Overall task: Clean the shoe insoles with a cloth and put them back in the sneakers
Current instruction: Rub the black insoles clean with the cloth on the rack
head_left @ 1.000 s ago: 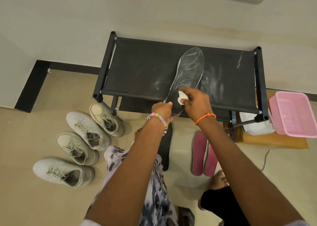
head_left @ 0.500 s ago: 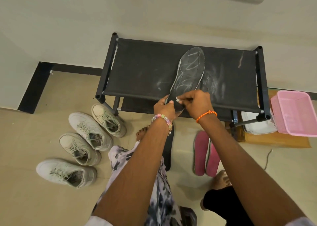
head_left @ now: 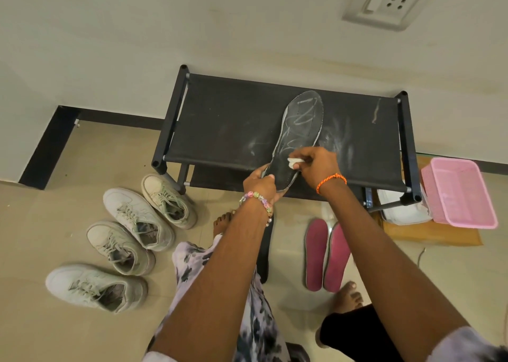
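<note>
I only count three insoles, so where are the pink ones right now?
The pink insoles lie side by side on the floor, low right of centre, below the black rack and beside the right forearm.

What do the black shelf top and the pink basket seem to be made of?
Black shelf top: probably woven fabric stretched between dark tubular rails; matt, holds whitish dusty smears. Pink rectangular basket: likely moulded plastic; rigid walls with a fine perforated lattice, slight sheen.

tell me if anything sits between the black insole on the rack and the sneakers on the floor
Nothing visible does. The black insole lies on the shoe rack, gripped at its heel by the left hand. The four sneakers stand apart on bare floor, left of the rack, with their openings uncovered.
</note>
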